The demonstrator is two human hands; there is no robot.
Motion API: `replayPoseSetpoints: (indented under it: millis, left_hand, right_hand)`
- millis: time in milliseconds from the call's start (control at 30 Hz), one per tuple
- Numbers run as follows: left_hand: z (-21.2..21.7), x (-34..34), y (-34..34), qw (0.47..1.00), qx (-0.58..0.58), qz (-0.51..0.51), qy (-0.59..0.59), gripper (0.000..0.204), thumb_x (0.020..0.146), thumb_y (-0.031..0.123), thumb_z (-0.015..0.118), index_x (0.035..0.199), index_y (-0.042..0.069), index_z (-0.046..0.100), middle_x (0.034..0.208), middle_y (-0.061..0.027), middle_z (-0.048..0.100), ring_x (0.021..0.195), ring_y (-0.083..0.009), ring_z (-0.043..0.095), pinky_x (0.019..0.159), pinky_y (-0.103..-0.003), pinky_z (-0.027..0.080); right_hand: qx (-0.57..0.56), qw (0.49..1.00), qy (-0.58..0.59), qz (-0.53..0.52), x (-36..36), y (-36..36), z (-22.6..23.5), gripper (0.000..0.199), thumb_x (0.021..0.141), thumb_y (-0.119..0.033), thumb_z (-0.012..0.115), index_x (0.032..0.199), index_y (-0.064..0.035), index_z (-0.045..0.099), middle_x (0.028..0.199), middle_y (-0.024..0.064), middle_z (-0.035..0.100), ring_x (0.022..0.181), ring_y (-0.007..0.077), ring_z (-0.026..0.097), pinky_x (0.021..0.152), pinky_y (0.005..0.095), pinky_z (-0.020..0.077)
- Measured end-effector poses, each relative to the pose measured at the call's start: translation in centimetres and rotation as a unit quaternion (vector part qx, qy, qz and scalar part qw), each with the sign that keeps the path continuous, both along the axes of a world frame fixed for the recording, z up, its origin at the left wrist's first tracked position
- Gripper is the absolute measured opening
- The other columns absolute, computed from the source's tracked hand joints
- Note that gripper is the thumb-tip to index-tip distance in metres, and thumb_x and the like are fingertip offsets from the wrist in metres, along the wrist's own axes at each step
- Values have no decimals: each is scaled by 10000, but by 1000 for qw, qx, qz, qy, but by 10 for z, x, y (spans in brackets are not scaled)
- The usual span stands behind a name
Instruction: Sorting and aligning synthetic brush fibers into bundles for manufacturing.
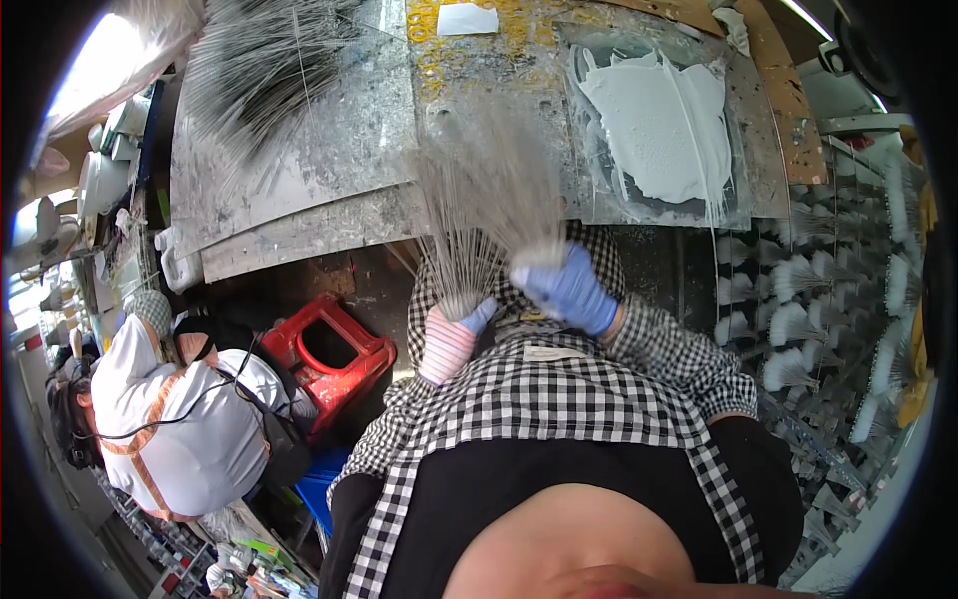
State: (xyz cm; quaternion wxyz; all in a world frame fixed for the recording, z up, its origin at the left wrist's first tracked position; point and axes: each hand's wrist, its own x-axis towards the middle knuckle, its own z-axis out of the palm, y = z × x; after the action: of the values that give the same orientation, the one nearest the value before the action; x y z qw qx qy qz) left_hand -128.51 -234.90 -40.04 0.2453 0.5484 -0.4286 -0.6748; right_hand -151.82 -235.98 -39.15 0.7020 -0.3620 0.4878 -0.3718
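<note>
My left hand (449, 344), in a pink-and-white striped glove, is closed around the lower end of a bundle of thin grey wires (461, 262). Pale fluffy ends show just above its fingers. Beside it, my right hand (574, 292), in a blue glove, grips a second wire bundle (527, 195), which is smeared by motion. Both bundles fan upward over the near edge of the worktable (299, 235). Where their upper parts overlap, I cannot separate them. At the table's right lies a tray (740, 205) spread with thick white paste (654, 130).
A large heap of grey wires (264, 75) covers the table's far left. Wires with white tufts (793, 324) hang in rows on my right. A red plastic stool (374, 354) stands at left, near a co-worker in a white top (200, 429). A white paper (467, 19) lies at the back.
</note>
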Motion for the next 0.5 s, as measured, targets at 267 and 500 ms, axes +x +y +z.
replayPoseSetpoints:
  millis: [267, 500]
  left_hand:
    - [73, 81, -43, 973, -131, 144, -124, 168, 941, 175, 663, 851, 33, 677, 692, -9, 577, 594, -105, 508, 552, -313, 422]
    - [-19, -38, -18, 977, 134, 90, 142, 263, 941, 115, 648, 1177, -1, 650, 1034, -103, 725, 936, -215, 685, 885, -322, 550]
  right_hand:
    - [-238, 934, 128, -232, -84, -36, 79, 121, 969, -155, 635, 975, -44, 682, 776, 4, 628, 557, 67, 568, 494, 221, 505]
    - [190, 981, 21, -16, 19, 16, -12, 418, 917, -283, 749, 1217, -6, 660, 1079, 101, 710, 956, 163, 674, 850, 310, 576]
